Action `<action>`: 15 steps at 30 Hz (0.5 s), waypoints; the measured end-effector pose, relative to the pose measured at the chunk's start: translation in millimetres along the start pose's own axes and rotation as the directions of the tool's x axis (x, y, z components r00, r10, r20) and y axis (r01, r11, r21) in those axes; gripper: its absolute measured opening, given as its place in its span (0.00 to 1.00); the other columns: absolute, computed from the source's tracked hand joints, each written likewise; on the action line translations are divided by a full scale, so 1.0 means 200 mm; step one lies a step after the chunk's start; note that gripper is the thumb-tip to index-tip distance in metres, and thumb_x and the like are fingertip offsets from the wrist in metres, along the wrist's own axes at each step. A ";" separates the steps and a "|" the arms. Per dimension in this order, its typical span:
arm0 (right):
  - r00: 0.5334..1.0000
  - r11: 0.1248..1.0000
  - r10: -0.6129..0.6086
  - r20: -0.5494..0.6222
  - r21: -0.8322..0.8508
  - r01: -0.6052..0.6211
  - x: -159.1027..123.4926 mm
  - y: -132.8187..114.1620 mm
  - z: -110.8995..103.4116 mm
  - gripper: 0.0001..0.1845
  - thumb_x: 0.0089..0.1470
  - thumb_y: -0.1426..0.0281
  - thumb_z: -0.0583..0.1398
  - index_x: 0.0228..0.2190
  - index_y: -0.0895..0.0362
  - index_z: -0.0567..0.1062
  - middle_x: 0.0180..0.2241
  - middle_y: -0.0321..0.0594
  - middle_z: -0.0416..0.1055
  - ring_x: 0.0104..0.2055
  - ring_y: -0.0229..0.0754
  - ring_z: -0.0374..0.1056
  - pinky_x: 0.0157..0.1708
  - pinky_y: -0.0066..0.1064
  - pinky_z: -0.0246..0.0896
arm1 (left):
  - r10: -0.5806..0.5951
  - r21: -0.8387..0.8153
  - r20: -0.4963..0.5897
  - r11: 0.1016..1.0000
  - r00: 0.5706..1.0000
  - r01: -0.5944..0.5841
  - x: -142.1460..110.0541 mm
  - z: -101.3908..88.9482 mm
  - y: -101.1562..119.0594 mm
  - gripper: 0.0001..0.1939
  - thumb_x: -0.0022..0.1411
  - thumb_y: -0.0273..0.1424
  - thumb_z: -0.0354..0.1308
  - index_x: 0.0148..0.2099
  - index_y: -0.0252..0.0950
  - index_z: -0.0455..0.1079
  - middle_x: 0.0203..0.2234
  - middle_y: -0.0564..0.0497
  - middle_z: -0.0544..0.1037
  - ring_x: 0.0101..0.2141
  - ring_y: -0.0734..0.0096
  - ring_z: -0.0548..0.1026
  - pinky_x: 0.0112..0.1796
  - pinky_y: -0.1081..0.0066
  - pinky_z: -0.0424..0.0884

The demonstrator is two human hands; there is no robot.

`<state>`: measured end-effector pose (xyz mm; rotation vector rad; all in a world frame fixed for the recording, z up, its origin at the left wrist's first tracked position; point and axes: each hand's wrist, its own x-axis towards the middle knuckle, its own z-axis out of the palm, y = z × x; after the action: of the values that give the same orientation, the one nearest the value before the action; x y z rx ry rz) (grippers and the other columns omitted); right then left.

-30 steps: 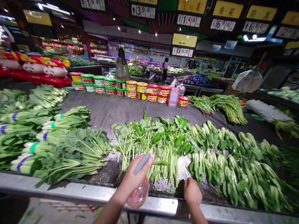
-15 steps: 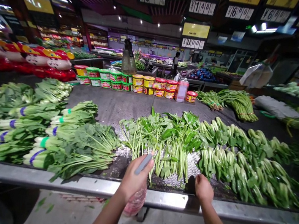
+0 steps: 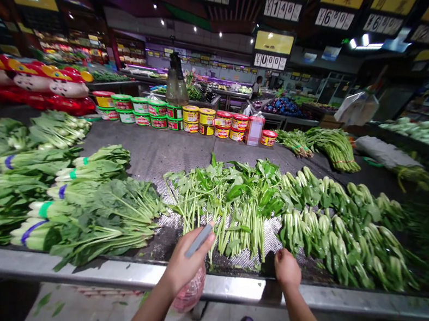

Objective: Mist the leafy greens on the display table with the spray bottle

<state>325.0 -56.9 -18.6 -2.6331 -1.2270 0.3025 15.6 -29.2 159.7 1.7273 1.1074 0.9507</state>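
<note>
My left hand (image 3: 187,258) is wrapped around a pink, see-through spray bottle (image 3: 190,292) with a grey top piece; its ribbed body hangs below my fist, over the metal front edge. Just beyond it lie loose water spinach bunches (image 3: 245,210), leaves away from me and stems toward me. My right hand (image 3: 287,270) is a loose fist over the front of the stand, with nothing seen sticking out of it. It is nearest to the water spinach stems and the rows of bok choy (image 3: 334,237).
Taped leafy bundles (image 3: 3,201) and loose spinach-like greens (image 3: 117,215) lie on the left. Stacked tubs (image 3: 161,109) line the back, with long green bundles (image 3: 335,148) to their right. A metal rail (image 3: 233,290) runs along the front. Price signs (image 3: 282,9) hang overhead.
The view has shifted slightly, so the produce sits a little further left, and a sandalled foot now shows below the rail. Both hands keep their poses, the left still gripping the spray bottle.
</note>
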 end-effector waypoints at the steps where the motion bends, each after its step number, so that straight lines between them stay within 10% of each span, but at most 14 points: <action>1: 1.000 1.000 -0.006 0.003 0.009 0.006 0.00 0.00 0.00 0.17 0.59 0.64 0.45 0.33 0.56 0.71 0.37 0.44 0.74 0.34 0.42 0.70 0.27 0.28 0.53 | -0.001 -0.031 -0.014 1.000 1.000 0.000 0.00 0.01 0.00 0.21 0.60 0.42 0.53 0.50 0.36 0.71 0.38 0.48 0.78 0.40 0.63 0.74 0.43 0.68 0.67; 15: 0.998 0.995 -0.066 -0.012 0.073 0.067 -0.01 0.00 0.01 0.13 0.58 0.65 0.48 0.31 0.54 0.71 0.33 0.43 0.75 0.33 0.41 0.71 0.29 0.27 0.54 | 0.004 0.091 -0.089 0.996 0.996 0.004 0.18 0.05 0.04 0.23 0.59 0.44 0.52 0.50 0.35 0.71 0.25 0.51 0.74 0.28 0.67 0.72 0.34 0.69 0.66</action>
<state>323.4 -57.6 -20.1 -2.5232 -1.2719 0.3164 38.2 0.5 168.3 1.7723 1.2250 0.9989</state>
